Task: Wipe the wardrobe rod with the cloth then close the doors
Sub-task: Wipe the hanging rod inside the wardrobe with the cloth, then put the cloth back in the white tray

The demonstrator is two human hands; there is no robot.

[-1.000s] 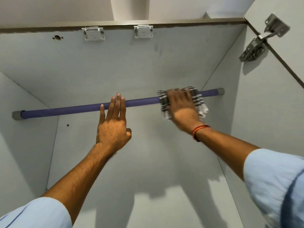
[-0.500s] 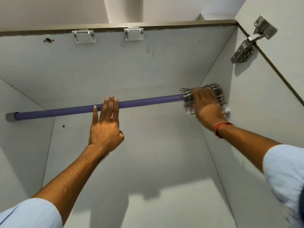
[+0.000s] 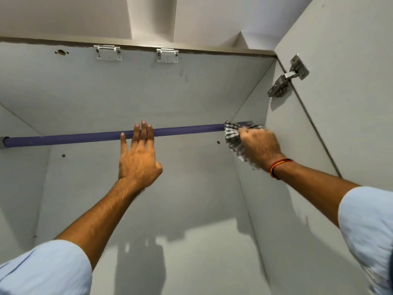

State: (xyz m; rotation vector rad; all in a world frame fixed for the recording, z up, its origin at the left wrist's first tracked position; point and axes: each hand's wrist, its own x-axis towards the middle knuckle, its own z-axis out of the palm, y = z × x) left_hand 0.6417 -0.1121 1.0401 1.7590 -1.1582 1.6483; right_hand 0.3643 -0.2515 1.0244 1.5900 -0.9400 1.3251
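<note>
Where rod (image 3: 85, 137) meets grey wall (image 3: 287, 167), cloth (image 3: 232, 135) presses.

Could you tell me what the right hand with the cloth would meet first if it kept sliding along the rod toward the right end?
Most likely the wardrobe's right side wall: the right hand and checked cloth already sit at the rod's right end, though depth is unclear.
</note>
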